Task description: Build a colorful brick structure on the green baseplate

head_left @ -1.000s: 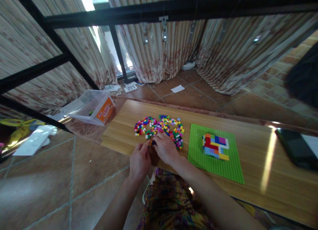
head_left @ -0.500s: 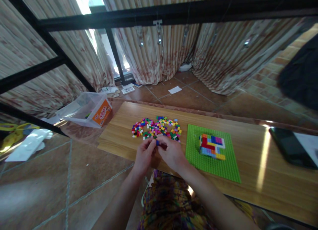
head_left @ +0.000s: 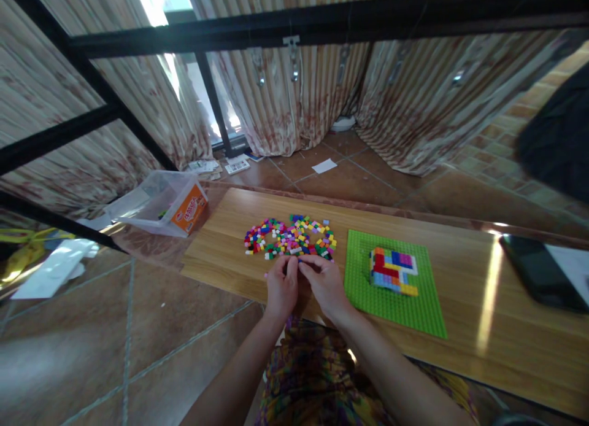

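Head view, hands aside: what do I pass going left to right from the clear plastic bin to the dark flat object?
Clear plastic bin → loose coloured bricks → green baseplate → dark flat object.

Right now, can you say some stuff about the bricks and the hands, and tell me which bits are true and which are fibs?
1. A built block of bricks sits on the green baseplate. True.
2. The loose bricks are all yellow. False: they are many colours, such as red, white, green and purple.
3. The left hand and right hand have their fingers close together. True.
4. Both hands are over the baseplate. False: they are at the near side of the loose bricks.
5. The clear box with an orange label is right of the baseplate. False: it is left of the loose bricks.
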Tool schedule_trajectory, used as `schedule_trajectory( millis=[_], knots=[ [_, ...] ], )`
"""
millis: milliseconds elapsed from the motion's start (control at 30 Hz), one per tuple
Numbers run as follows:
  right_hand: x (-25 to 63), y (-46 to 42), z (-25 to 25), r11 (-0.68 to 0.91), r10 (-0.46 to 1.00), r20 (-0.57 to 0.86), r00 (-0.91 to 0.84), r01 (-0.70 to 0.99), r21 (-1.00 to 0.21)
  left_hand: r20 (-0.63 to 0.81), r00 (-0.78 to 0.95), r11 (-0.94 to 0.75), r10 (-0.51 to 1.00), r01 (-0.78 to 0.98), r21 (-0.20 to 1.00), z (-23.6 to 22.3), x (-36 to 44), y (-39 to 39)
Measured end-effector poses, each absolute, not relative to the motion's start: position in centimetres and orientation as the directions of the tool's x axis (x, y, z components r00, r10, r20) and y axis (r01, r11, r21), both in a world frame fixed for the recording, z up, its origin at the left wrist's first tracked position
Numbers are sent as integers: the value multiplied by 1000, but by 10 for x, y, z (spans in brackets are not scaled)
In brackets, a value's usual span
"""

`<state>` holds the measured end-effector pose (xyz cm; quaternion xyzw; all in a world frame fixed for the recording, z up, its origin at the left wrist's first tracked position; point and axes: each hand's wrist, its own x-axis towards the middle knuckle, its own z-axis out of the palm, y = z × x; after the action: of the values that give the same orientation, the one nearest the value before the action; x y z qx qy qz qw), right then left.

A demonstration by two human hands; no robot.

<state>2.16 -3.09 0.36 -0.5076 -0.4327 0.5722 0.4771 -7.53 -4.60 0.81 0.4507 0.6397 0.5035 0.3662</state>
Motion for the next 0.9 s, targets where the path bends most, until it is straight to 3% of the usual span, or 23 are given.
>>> schedule_trajectory(
  millis=[267, 600, 900],
  knots=[
    [17, -28, 9, -297, 951, -308, -29, -368, -881, -47, -342, 78, 939, 77, 994, 0, -73, -38],
    [19, -28, 11, -356, 931, -351, -96, -444, -822, -177, -341, 165, 923, -64, 984, -2, -76, -35],
    [34, -36, 24, -270, 961, -274, -29, -297, -916, -18, -344, 121, 939, 281, 952, 5, -82, -26]
  ],
)
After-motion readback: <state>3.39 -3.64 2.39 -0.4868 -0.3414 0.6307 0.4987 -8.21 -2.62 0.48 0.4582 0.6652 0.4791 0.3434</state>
